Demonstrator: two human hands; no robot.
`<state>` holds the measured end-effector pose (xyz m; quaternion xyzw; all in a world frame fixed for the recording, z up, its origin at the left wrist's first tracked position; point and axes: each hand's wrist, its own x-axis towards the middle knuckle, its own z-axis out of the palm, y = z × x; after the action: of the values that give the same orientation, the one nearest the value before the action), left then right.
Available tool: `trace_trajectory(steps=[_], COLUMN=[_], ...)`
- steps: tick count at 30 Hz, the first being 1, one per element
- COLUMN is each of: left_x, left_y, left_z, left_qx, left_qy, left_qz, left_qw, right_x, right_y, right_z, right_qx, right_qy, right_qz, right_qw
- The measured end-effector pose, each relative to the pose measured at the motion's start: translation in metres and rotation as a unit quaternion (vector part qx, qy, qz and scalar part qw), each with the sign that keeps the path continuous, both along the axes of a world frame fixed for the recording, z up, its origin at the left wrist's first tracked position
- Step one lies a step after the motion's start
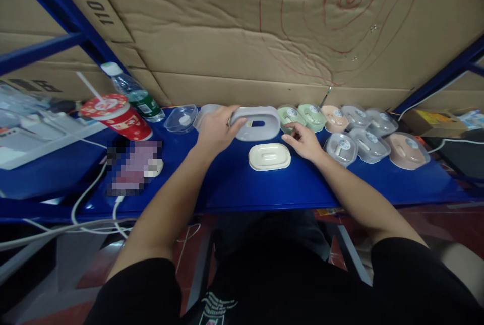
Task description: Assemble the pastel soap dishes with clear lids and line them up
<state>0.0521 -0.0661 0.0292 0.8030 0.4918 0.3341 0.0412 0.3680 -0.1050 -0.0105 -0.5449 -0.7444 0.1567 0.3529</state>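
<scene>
My left hand (pixel 219 131) grips the left end of a grey oval plastic box (pixel 271 119) that has an oblong slot in its base. Blue tabletop shows through the slot. My right hand (pixel 305 142) hovers just right of that box, fingers loosely curled and apart, with nothing visible in them. Below and between the hands lies a cream oval lid (pixel 269 163) with a raised oblong in its middle. Behind my left hand, partly hidden, is a translucent cover (pixel 204 113). A green lidded box (pixel 286 113) stands just behind my right fingertips.
Several lidded boxes, among them a peach box (pixel 407 151) and a grey box (pixel 369 145), stand to the right. At left are a clear cover (pixel 180 119), a red cup (pixel 126 121), a water bottle (pixel 141 101) and white cables (pixel 75 209). A cardboard wall (pixel 212 38) closes the back.
</scene>
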Motion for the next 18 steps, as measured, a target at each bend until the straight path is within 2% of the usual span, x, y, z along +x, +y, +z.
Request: trace_trajectory(steps=[5, 8, 11, 15, 18], left_x=[0.017, 0.021, 0.025, 0.031, 0.034], left_y=[-0.008, -0.004, -0.002, -0.008, -0.013], left_z=[-0.009, -0.016, -0.025, -0.034, -0.036], left_qx=[-0.051, -0.093, -0.137, -0.180, -0.176], left_qy=[0.034, 0.087, 0.139, 0.171, 0.179], left_qz=[-0.078, -0.098, -0.114, -0.155, -0.130], left_qw=[0.995, 0.987, 0.974, 0.956, 0.959], right_x=[0.001, 0.005, 0.008, 0.009, 0.008], right_y=[-0.009, -0.008, -0.005, -0.003, -0.003], right_z=[0.011, 0.014, 0.017, 0.021, 0.021], right_qx=[-0.006, -0.036, -0.092, -0.212, -0.243], right_qy=[-0.037, -0.050, -0.089, -0.210, -0.236], right_qz=[0.053, 0.080, 0.078, 0.097, 0.098], right_qw=[0.998, 0.995, 0.989, 0.949, 0.936])
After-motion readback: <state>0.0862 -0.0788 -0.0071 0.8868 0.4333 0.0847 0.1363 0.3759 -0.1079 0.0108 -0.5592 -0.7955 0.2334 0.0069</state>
